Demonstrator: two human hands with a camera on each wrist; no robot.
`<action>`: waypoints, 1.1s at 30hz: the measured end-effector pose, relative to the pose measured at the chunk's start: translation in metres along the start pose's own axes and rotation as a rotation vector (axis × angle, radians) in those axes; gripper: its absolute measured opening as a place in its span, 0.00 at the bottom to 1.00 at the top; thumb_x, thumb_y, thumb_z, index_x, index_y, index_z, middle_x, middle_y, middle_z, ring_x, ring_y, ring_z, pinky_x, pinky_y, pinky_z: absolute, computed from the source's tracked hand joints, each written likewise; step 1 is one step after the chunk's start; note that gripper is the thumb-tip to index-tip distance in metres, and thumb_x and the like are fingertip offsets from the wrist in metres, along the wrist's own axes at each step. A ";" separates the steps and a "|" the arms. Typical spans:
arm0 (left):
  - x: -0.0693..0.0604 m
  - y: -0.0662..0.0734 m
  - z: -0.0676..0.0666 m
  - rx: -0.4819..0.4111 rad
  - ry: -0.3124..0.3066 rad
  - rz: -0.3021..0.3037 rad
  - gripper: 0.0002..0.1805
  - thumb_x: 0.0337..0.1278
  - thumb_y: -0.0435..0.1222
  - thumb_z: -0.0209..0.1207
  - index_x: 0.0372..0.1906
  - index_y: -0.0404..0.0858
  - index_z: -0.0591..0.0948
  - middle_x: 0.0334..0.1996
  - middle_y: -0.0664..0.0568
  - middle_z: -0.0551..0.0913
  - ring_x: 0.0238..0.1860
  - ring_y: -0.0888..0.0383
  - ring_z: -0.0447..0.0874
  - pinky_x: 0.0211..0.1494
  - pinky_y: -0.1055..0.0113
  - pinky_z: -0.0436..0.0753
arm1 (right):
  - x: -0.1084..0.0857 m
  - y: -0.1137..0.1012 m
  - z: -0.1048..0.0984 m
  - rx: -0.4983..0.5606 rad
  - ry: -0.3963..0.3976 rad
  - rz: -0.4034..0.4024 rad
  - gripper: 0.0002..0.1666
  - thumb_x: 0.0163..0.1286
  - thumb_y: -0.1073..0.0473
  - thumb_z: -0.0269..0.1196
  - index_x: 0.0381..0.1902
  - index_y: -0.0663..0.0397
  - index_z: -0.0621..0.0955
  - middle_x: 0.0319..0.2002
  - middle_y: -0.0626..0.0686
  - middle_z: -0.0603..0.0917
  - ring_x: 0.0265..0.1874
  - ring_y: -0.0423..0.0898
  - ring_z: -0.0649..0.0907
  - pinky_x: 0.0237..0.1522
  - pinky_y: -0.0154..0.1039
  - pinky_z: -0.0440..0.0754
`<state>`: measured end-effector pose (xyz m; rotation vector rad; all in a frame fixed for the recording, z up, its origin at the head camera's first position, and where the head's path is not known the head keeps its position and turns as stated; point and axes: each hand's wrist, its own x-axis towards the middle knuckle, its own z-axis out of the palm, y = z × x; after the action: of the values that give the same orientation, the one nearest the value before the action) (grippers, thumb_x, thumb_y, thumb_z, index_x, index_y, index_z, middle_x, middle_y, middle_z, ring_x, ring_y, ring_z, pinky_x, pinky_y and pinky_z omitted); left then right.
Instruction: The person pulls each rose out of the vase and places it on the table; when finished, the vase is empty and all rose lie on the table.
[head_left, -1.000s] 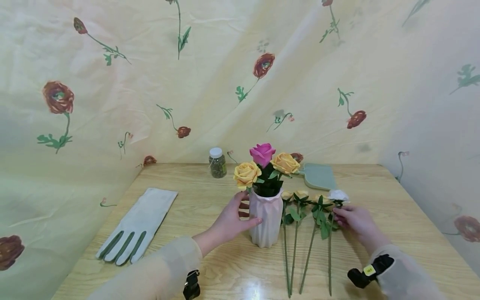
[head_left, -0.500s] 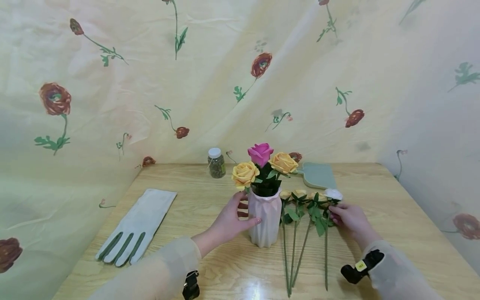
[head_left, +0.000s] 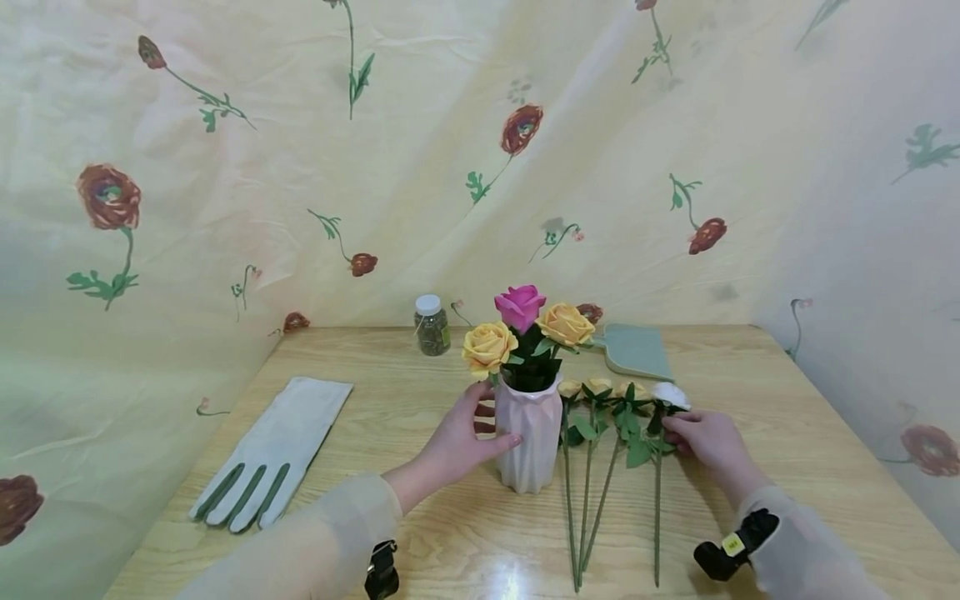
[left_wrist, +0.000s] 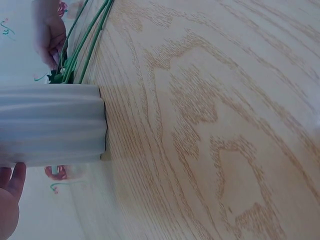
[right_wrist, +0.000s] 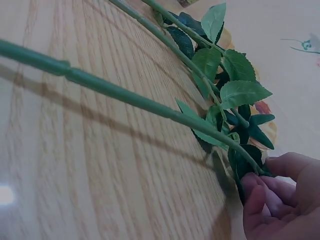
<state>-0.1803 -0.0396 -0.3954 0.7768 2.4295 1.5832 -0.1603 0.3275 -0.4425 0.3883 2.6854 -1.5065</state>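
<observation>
A pale pink ribbed vase stands upright on the table, holding a magenta rose and two yellow roses. My left hand grips the vase from its left side, thumb across the front and fingers behind. To the right, my right hand pinches a white rose by its stem just below the bloom. In the right wrist view that green stem runs slightly off the table, casting a shadow. Several yellow roses lie side by side between the vase and the white rose.
A white glove with green between its fingers lies at the left. Behind the vase are a lidded jar and a pale green paddle-shaped board. A flower-printed cloth hangs behind the table.
The right hand has shifted slightly left with the white rose, then back a little to the right. One yellow rose's stem has swung left towards the others. The left hand stays on the vase.
</observation>
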 end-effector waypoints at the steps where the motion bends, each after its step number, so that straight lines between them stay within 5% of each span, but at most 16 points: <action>1: 0.000 0.000 0.000 0.000 0.001 0.002 0.36 0.53 0.43 0.66 0.64 0.42 0.62 0.56 0.49 0.69 0.48 0.54 0.77 0.48 0.65 0.79 | -0.001 -0.001 -0.001 -0.008 0.002 0.001 0.26 0.69 0.55 0.56 0.50 0.78 0.75 0.31 0.51 0.84 0.28 0.39 0.79 0.30 0.32 0.79; 12: 0.000 0.000 -0.001 0.010 0.006 0.015 0.36 0.53 0.42 0.66 0.64 0.42 0.62 0.56 0.49 0.69 0.48 0.53 0.76 0.48 0.65 0.79 | -0.003 -0.028 -0.007 -0.028 0.051 -0.119 0.30 0.70 0.44 0.54 0.51 0.69 0.78 0.39 0.59 0.83 0.36 0.47 0.80 0.40 0.39 0.81; 22: 0.001 0.000 -0.001 0.005 -0.002 0.023 0.36 0.53 0.41 0.66 0.64 0.41 0.62 0.56 0.48 0.69 0.48 0.52 0.76 0.48 0.65 0.80 | -0.017 -0.078 0.005 0.057 -0.035 -0.186 0.39 0.65 0.35 0.55 0.61 0.60 0.73 0.52 0.61 0.78 0.45 0.46 0.78 0.45 0.37 0.77; 33: 0.000 0.001 -0.001 0.002 -0.002 0.024 0.36 0.53 0.41 0.66 0.65 0.42 0.62 0.56 0.48 0.70 0.48 0.51 0.76 0.49 0.62 0.80 | -0.033 -0.132 0.024 0.120 -0.141 -0.301 0.32 0.67 0.41 0.57 0.61 0.56 0.74 0.59 0.57 0.74 0.54 0.53 0.73 0.54 0.49 0.72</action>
<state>-0.1806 -0.0399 -0.3940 0.8104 2.4295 1.5882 -0.1617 0.2352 -0.3399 -0.1236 2.6399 -1.7007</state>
